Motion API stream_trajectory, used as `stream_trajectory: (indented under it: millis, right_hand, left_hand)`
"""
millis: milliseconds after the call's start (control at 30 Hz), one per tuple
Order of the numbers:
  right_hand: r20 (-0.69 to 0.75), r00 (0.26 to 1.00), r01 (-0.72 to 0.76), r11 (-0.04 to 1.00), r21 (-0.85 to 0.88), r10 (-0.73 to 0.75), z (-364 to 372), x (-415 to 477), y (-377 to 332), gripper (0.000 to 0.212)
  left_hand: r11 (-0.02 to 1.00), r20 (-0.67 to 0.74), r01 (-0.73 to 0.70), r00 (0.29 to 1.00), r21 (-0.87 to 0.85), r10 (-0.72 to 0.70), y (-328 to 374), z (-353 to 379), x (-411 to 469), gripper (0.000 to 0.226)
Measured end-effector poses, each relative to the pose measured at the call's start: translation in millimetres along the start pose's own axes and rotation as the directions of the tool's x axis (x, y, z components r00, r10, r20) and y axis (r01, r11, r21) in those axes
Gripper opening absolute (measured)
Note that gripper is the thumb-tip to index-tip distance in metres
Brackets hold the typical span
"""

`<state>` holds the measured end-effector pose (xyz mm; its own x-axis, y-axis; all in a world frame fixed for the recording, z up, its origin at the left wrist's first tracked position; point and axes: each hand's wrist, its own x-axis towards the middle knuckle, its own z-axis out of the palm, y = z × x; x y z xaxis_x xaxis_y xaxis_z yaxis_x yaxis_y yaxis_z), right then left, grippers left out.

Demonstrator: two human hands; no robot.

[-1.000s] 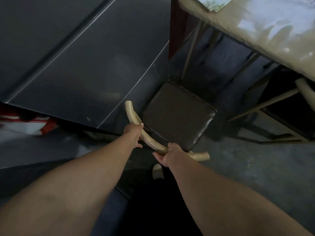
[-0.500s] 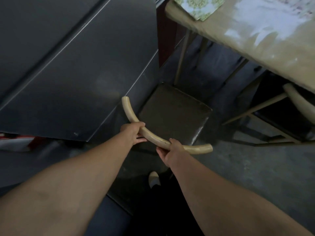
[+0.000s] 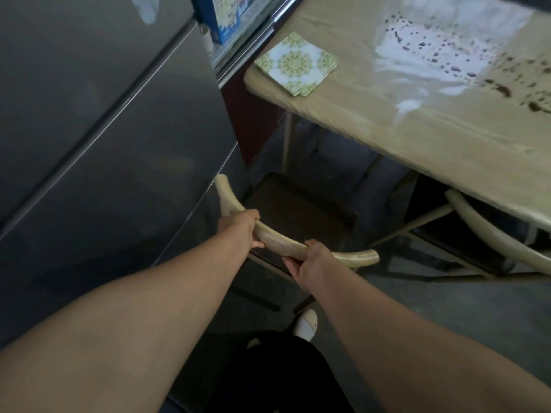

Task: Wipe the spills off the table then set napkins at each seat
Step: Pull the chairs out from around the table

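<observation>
Both hands locked on the curved back rail (image 3: 280,244) of the chair: left hand (image 3: 238,231) wrapped around its left stretch, right hand (image 3: 313,260) closed over it just right of centre, fingers curled under. That pale rail bows across mid-frame, one tip up beside the grey fridge (image 3: 104,129), the other pointing right. Dark chair seat (image 3: 301,210) sits beyond the hands, partly under the counter (image 3: 417,129), which fills the upper right. Fridge crowds the whole left side, tight against the chair, with a blue box (image 3: 226,22) on a shelf at top centre. A second chair (image 3: 489,234) is tucked under the counter's near edge at right. On the counter's near left corner lies a square green-and-white napkin (image 3: 296,64), flat, turned diamond-wise to the frame, one corner pointing at the chair. Dark spill spots (image 3: 477,64) speckle the counter at upper right. White shoe (image 3: 307,324) on the floor below.
</observation>
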<state>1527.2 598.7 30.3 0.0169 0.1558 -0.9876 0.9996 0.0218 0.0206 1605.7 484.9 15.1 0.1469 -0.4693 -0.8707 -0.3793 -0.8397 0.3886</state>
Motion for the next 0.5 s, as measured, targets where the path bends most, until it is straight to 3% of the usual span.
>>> stream_trajectory:
  millis: [267, 500]
  right_hand:
    - [0.087, 0.991, 0.096, 0.993, 0.067, -0.102, 26, 2, -72, 0.06]
    - [0.076, 0.979, 0.175, 0.972, 0.159, -0.189, 52, 37, -136, 0.061]
  left_hand:
    - [1.0, 0.091, -0.009, 0.996, 0.015, 0.008, 59, 69, 6, 0.068]
    - [0.999, 0.19, -0.009, 0.982, 0.034, 0.002, 103, 131, 41, 0.068]
